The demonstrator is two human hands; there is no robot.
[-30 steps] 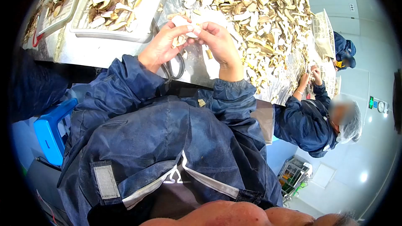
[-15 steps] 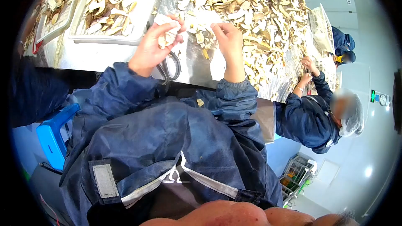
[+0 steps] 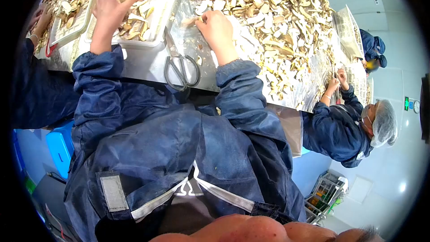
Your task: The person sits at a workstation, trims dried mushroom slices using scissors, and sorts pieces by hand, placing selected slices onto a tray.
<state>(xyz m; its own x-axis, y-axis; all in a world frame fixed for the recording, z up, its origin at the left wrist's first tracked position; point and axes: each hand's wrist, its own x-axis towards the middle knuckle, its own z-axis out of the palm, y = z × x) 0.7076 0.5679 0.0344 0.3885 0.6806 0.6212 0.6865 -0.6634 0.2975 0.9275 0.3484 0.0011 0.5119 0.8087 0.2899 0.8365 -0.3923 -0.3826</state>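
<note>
My left hand (image 3: pixel 109 11) hovers over a white plastic tray (image 3: pixel 169 0) of sliced mushrooms (image 3: pixel 136 20), its fingers spread and nothing held. Farther right, my right hand (image 3: pixel 216 30) is low over the metal table, thumb and fingers closed on a small pale mushroom slice (image 3: pixel 191 20). Black-handled scissors (image 3: pixel 181 69) lie between my hands near the table edge, blades pointing toward the tray. A broad heap of mushroom slices (image 3: pixel 268 22) spreads over the table beyond and to the right of my right hand.
A second tray (image 3: pixel 58 36) with slices stands at the far left, beside another person's hand (image 3: pixel 42 20). On the right a co-worker (image 3: pixel 342 125) in a hair net handles pieces at the table. White baskets (image 3: pixel 347 31) line the far right edge. A blue stool (image 3: pixel 60 148) stands below left.
My left hand has let go of the pale mushroom piece and moved left over the tray, its fingers opening. My right hand has shifted left and down to the table. The scissors are now fully uncovered.
</note>
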